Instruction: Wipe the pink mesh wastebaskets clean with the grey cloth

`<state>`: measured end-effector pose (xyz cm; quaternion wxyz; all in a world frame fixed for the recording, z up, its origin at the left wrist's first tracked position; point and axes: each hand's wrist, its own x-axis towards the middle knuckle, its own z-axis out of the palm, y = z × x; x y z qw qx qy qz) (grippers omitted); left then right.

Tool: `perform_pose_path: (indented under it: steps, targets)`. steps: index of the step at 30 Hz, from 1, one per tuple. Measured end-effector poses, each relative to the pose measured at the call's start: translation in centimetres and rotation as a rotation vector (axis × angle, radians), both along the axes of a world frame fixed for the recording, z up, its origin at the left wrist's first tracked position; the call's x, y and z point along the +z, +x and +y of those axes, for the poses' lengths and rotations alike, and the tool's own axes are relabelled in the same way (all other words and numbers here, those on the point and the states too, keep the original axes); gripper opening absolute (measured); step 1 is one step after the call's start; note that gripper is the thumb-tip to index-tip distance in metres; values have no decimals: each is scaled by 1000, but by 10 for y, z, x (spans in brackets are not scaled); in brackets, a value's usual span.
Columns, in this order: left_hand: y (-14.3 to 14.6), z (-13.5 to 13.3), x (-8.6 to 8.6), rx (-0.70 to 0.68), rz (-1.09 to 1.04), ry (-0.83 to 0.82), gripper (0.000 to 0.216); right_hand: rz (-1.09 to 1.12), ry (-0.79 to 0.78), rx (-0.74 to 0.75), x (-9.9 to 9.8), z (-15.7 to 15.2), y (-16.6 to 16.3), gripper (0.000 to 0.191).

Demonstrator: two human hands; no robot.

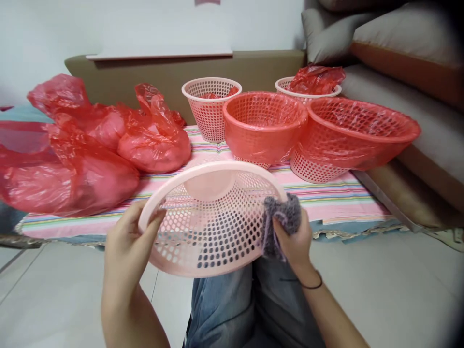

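A pale pink plastic basket (217,232) full of round holes is tilted over my lap, its wide mouth turned toward me. My left hand (136,237) grips the basket's rim at the left, thumb inside and the other fingers mostly hidden behind. At the right side of the rim, my right hand (295,241) is closed on a fuzzy grey cloth (281,220) with purple edging. The cloth is folded over the rim and touches the basket there. A dark band circles my right wrist.
Filled red plastic bags (155,145) lie on the striped cloth (203,150) at the left. Several pink baskets stand at the right, such as one at the back (208,116); two wear red bag liners (266,140). Grey cushions (409,38) are piled at far right.
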<state>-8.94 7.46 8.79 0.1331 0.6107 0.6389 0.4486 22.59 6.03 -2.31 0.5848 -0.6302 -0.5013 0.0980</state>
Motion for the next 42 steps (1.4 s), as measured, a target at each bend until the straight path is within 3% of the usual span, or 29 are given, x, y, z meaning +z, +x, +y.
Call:
perform_pose_path:
  steps: [4, 7, 10, 14, 21, 29, 38, 42]
  targets:
    - [4, -4, 2, -131, 73, -40, 35, -297, 86, 225, 67, 37, 42, 57]
    - [16, -3, 7, -145, 105, 22, 41, -513, 182, 395, 103, 53, 46, 59]
    - [25, 2, 9, -76, 161, 113, 46, -615, 209, 546, 123, 61, 27, 58]
    - [28, 10, 5, 27, 177, 149, 32, -645, 222, 619, 128, 65, 3, 54]
    - [38, 3, -3, -7, 253, 138, 27, -536, 236, 558, 99, 50, 16, 56]
    - [58, 4, 0, -56, 304, 189, 27, -398, 246, 217, 50, 32, 24, 62]
    - [47, 0, -1, -4, 292, 144, 28, 113, 42, 48, -33, -2, 8, 55]
    - [44, -2, -2, 18, 270, 146, 28, 255, -60, -40, -55, -21, -16, 55]
